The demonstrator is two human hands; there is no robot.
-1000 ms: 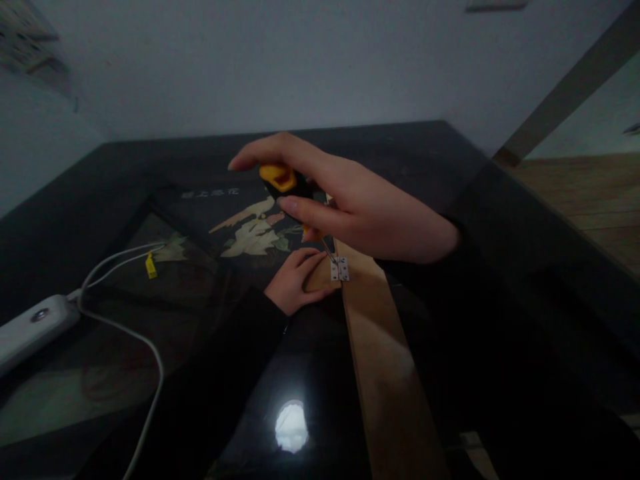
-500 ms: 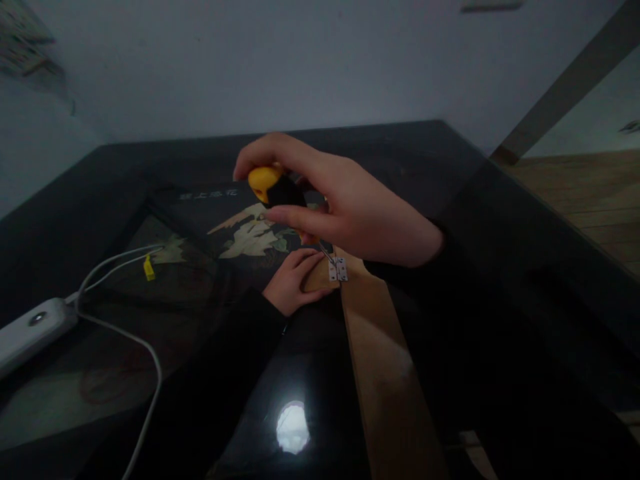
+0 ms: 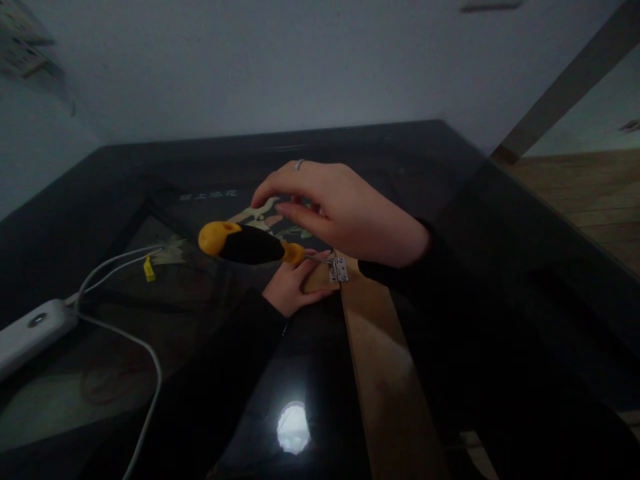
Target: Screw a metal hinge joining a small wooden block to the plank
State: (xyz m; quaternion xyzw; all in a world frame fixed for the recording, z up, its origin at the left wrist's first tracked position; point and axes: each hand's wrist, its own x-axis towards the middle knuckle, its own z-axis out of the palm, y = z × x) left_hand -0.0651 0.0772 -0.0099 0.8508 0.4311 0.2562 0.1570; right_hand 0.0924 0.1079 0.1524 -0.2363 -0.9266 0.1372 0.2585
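Observation:
A yellow and black screwdriver [image 3: 253, 245] leans far over to the left, its shaft running to a small silver hinge [image 3: 339, 269]. The hinge lies across the joint between a short wooden piece [image 3: 317, 279] and a long wooden board [image 3: 376, 347]. My left hand [image 3: 290, 285] holds the short piece, fingers on its far side and thumb on its near side. Just above and right of the screwdriver handle is my right hand [image 3: 327, 200], its fingers curved and apart with nothing between them. Whether the handle touches my left fingers I cannot tell.
A white power strip [image 3: 37, 333] lies at the left on the dark glossy table [image 3: 200, 387]. Its pale cable [image 3: 150, 350] loops toward me, with a yellow tag [image 3: 149, 269] on it. A pale wall [image 3: 280, 67] stands behind the table.
My right hand has let go of the screwdriver. The handle has tipped down to the left and the shaft now lies lower. My left hand and the wood have stayed in place.

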